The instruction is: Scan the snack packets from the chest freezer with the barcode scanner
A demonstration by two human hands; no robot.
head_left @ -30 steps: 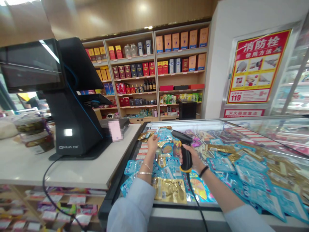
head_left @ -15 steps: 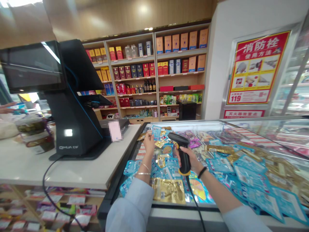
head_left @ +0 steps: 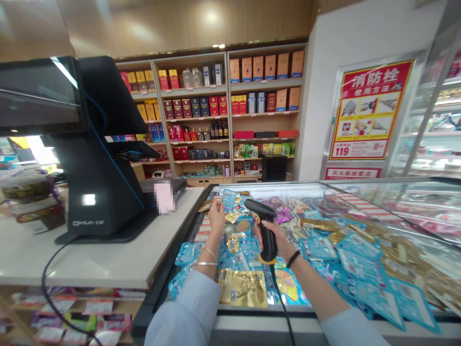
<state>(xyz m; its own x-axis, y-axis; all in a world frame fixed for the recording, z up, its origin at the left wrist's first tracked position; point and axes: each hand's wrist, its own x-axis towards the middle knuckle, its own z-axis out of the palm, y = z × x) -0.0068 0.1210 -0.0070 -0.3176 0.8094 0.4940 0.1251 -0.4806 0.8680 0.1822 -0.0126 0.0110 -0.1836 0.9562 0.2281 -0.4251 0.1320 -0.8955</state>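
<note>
My left hand [head_left: 216,215] pinches a small blue snack packet [head_left: 229,199] by its left edge, holding it upright above the glass-topped case. In my right hand [head_left: 275,238] is a black barcode scanner [head_left: 267,230], its head tilted toward the packet and its cable hanging down over the front edge. A gap shows between scanner and packet. Beneath my hands lie several blue packets [head_left: 248,250] and a gold packet [head_left: 243,289]. On the right, blue packets [head_left: 363,269] and gold packets [head_left: 403,250] form a loose heap.
To the left, a black checkout terminal [head_left: 104,192] stands on a white counter [head_left: 118,262], with plastic tubs [head_left: 32,202] beside it. Shelves of boxed goods [head_left: 194,107] line the back wall. A red notice [head_left: 370,110] hangs at the right. Snack shelves [head_left: 82,317] are under the counter.
The whole view has shifted slightly, so most things sit a little farther left. Both hands keep their holds on the packet and the scanner.
</note>
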